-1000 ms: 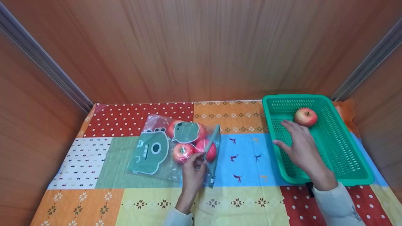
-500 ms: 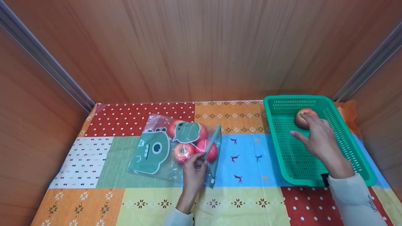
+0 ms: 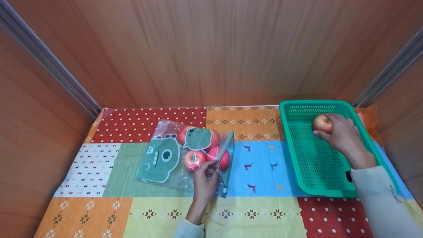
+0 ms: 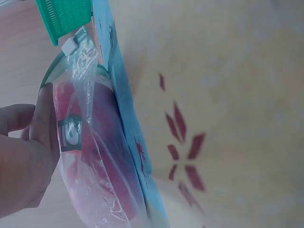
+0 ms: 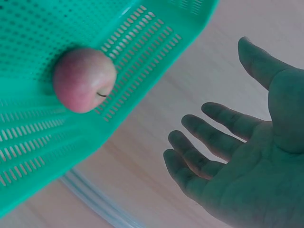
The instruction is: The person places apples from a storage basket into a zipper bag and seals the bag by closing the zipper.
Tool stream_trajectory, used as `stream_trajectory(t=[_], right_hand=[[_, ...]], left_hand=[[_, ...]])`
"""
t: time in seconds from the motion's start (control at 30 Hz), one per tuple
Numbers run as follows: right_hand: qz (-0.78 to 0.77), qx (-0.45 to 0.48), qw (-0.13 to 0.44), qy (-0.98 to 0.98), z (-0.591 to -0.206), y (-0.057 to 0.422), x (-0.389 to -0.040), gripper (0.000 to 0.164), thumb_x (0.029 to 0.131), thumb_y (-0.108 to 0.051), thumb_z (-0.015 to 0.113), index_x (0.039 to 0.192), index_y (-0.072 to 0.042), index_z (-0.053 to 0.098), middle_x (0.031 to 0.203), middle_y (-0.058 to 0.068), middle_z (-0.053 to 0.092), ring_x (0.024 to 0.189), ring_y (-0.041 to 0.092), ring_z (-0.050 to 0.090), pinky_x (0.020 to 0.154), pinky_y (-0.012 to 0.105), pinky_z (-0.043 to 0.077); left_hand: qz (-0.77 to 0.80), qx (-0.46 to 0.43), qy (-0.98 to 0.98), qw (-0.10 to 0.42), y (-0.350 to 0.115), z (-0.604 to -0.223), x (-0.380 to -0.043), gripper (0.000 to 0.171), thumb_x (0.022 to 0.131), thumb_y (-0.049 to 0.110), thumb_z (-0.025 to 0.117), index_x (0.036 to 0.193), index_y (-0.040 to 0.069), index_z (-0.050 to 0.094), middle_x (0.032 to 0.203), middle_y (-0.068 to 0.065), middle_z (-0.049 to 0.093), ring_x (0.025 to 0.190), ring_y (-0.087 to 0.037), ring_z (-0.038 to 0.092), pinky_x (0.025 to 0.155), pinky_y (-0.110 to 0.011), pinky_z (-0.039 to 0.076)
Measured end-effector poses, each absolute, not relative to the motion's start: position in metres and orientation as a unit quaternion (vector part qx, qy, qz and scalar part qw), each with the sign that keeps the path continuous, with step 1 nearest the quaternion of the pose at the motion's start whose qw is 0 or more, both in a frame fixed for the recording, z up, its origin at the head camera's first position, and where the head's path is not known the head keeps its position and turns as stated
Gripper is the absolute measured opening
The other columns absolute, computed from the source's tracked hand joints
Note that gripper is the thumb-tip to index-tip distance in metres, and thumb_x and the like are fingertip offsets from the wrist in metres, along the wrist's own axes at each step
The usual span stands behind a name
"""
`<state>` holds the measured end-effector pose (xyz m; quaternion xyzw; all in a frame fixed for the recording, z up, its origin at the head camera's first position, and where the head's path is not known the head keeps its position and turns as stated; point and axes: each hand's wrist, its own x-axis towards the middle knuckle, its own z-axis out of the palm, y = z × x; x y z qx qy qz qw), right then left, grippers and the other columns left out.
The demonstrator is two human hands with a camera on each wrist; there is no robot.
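A clear zip bag with a green cartoon print lies flat on the cloth with several red apples inside. My left hand pinches the bag's edge by the green zip strip; in the left wrist view, the fingers are at the bag's mouth, near the white slider. One loose apple sits in the green basket. My right hand reaches over it, thumb on the near side and fingers round the right side. The right wrist view instead shows the palm with fingers spread, apart from the apple.
Under everything is a patchwork tablecloth. Wood-grain panels enclose the table at the back and both sides. An orange ruffled piece lies behind the basket's right side. The basket's raised rim surrounds the loose apple.
My right hand has moved right across the basket to the loose apple, and its fingers have closed round it. The left hand keeps its pinch on the zip bag.
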<state>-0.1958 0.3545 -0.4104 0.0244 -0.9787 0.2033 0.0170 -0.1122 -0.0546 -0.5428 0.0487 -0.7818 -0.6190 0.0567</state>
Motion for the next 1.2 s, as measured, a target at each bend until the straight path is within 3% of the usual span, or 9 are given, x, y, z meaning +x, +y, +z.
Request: stream_trajectory(t=[0.37, 0.67, 1.2], right_hand=[[0.199, 0.020, 0.002, -0.980, -0.431, 0.368, -0.219, 0.073, 0.100, -0.021, 0.073, 0.150, 0.018, 0.037, 0.147, 0.044, 0.039, 0.131, 0.064, 0.034, 0.112, 0.082, 0.022], [0.187, -0.001, 0.012, -0.982, -0.449, 0.375, -0.233, 0.073, 0.100, -0.025, 0.072, 0.149, 0.017, 0.038, 0.147, 0.044, 0.037, 0.123, 0.063, 0.035, 0.103, 0.079, 0.033], [0.173, -0.020, 0.015, -0.985, -0.478, 0.383, -0.247, 0.075, 0.101, -0.025, 0.070, 0.151, 0.016, 0.032, 0.145, 0.044, 0.036, 0.122, 0.063, 0.035, 0.101, 0.078, 0.035]], left_hand=[[-0.620, 0.046, -0.781, 0.062, -0.054, -0.545, -0.110, 0.033, 0.095, -0.004, 0.072, 0.126, 0.007, 0.072, 0.107, -0.007, 0.069, 0.089, -0.018, 0.066, 0.079, -0.025, 0.061], [-0.619, 0.045, -0.782, 0.059, -0.055, -0.546, -0.112, 0.032, 0.095, -0.004, 0.072, 0.125, 0.008, 0.072, 0.107, -0.007, 0.069, 0.091, -0.018, 0.065, 0.081, -0.025, 0.060], [-0.613, 0.038, -0.786, 0.064, -0.055, -0.548, -0.113, 0.034, 0.093, -0.004, 0.074, 0.125, 0.008, 0.072, 0.109, -0.007, 0.070, 0.091, -0.018, 0.066, 0.080, -0.022, 0.059]])
